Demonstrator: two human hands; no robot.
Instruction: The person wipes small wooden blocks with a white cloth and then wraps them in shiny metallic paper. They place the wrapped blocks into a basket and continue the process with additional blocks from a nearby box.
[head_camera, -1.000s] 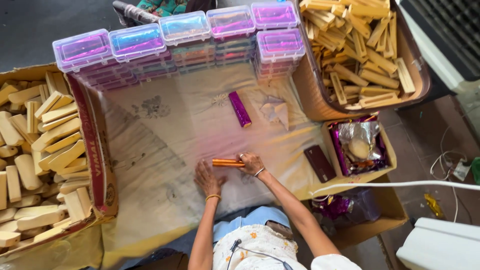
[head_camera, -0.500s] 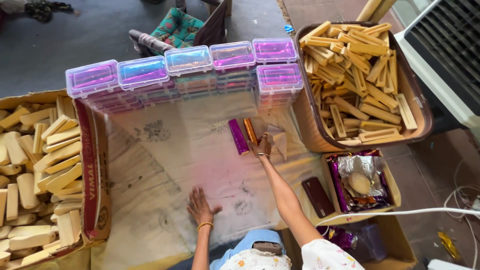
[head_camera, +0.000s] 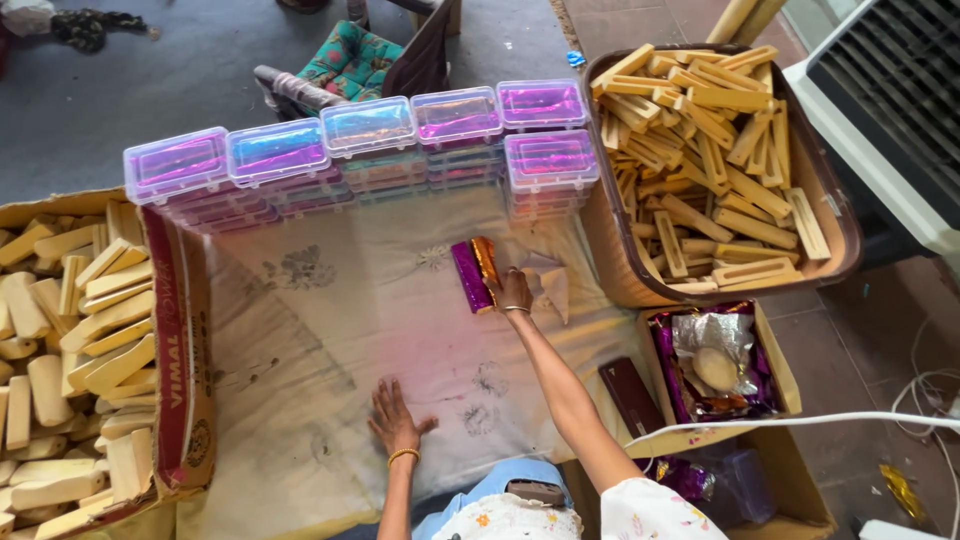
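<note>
Left of our left hand (head_camera: 397, 420), pressed flat and open on the cloth (head_camera: 330, 330), a cardboard box (head_camera: 180, 340) holds pale blocks. Our right hand (head_camera: 515, 291) has reached forward since a second ago, fingers now setting the orange wrapped stick (head_camera: 485, 258) beside the purple one (head_camera: 469, 276). Right of it, a tray (head_camera: 610, 270) holds wooden sticks.

Grey concrete floor (head_camera: 150, 90), cushioned chair (head_camera: 355, 60), daylight.

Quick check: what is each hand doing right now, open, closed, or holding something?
Left hand: open, flat on the cloth, holding nothing.
Right hand: on the gold bar beside the purple bar; grip cannot be told.
</note>
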